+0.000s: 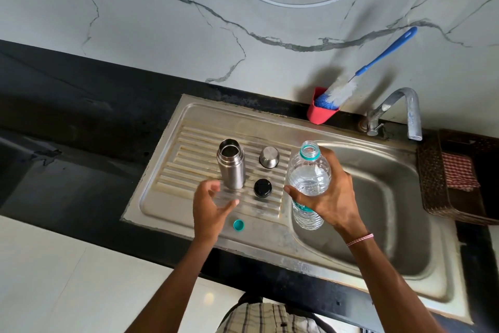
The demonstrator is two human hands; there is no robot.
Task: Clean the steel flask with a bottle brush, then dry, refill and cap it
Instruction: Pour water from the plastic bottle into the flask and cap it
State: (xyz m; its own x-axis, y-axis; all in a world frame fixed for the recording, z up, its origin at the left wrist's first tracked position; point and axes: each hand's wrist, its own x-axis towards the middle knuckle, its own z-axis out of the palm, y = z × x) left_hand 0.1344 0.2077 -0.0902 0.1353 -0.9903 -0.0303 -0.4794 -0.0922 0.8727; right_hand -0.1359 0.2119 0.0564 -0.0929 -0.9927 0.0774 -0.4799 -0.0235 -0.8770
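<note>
Head view: the uncapped, shiny steel flask (231, 164) is standing upright on the ribbed drainboard (172, 170). At its 3 o'clock, a clear water bottle (307, 178) is being gripped by the right hand (328, 197). At 6 o'clock, the left hand (209, 207) is being held empty, fingers loosely spread.

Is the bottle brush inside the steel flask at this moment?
No, the bottle brush stands head down in the red holder by the wall, while the steel flask stands open and empty-mouthed on the drainboard.
</note>
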